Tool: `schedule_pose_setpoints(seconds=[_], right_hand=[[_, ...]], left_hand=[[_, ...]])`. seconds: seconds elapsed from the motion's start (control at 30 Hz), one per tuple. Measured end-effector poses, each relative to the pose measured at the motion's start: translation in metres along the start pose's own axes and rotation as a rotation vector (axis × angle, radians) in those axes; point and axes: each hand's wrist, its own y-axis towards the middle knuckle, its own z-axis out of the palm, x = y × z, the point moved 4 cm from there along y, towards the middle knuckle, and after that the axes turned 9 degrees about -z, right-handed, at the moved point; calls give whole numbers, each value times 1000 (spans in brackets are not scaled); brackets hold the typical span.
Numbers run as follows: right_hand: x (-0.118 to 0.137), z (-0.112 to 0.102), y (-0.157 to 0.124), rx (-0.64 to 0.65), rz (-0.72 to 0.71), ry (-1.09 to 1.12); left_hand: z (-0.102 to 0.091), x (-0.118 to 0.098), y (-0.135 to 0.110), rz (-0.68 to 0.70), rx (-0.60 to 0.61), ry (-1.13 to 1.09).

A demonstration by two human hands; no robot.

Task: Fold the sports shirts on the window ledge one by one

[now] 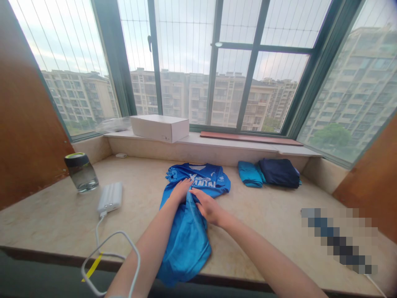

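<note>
Blue shirt is lying on the pale counter in the head view, its printed chest toward the window and its rumpled lower part reaching over the front edge. From where I'm standing, both hands are touching it near the middle, close beside each other. The left hand is resting across the cloth by the white lettering, fingers stretched out; the right hand is bending its fingers against a raised fold. I cannot tell whether either is pinching the fabric.

Over on the left, a dark-lidded bottle is standing near a white power bank, whose cable is looping toward the left forearm. Behind, a white box is sitting on the sill. To the right, a teal folded cloth is lying against a navy one.
</note>
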Motion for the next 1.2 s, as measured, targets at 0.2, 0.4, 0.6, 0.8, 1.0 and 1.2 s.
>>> schedule_pose_setpoints(seconds=[0.2, 0.4, 0.6, 0.8, 1.0, 1.2], right_hand=[[-3, -6, -43, 57, 176, -238], [3, 1, -46, 162, 184, -342], [2, -3, -45, 113, 149, -400], [14, -43, -73, -3, 63, -408], [21, -116, -138, -39, 128, -275], [31, -143, -193, 61, 122, -237]], left_hand=[[5, 1, 10, 8, -17, -29], [5, 2, 10, 4, -21, -45], [4, 1, 10, -13, -42, -54], [5, 1, 8, -40, -75, -59], [3, -2, 5, -29, -94, -63], [0, -5, 2, -59, -105, -65]])
